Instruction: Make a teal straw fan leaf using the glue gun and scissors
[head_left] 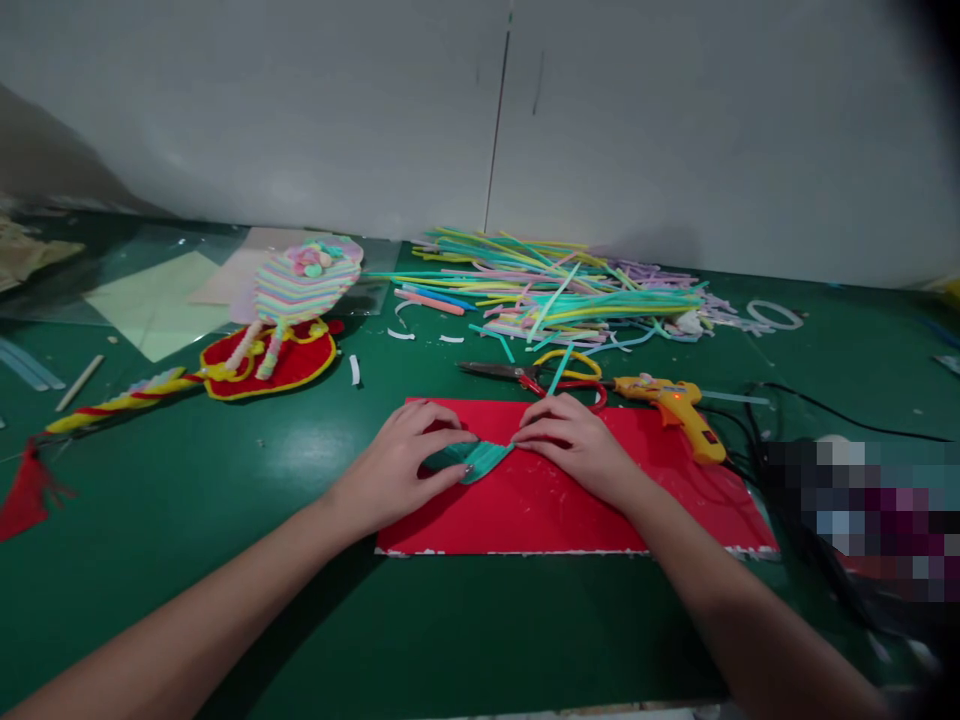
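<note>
A teal piece made of pipe cleaners laid side by side point(484, 462) is held low over a red sheet point(585, 510). My left hand point(412, 455) pinches its left part between thumb and fingers. At its right end, my right hand point(574, 445) pinches a teal pipe cleaner point(561, 368), whose loose end sticks up past the fingers. Just behind the right hand lie scissors point(529, 376) with red and yellow handles. A yellow glue gun point(679, 405) with a small orange light rests on the sheet's right side.
Many pastel pipe cleaners point(585, 300) lie piled at the back. On the left are a striped pipe-cleaner fan point(307, 285), a red fan shape with yellow edging point(300, 370) and a red tassel point(30, 495). A black cord point(840, 420) runs right. A wall point(337, 120) stands behind.
</note>
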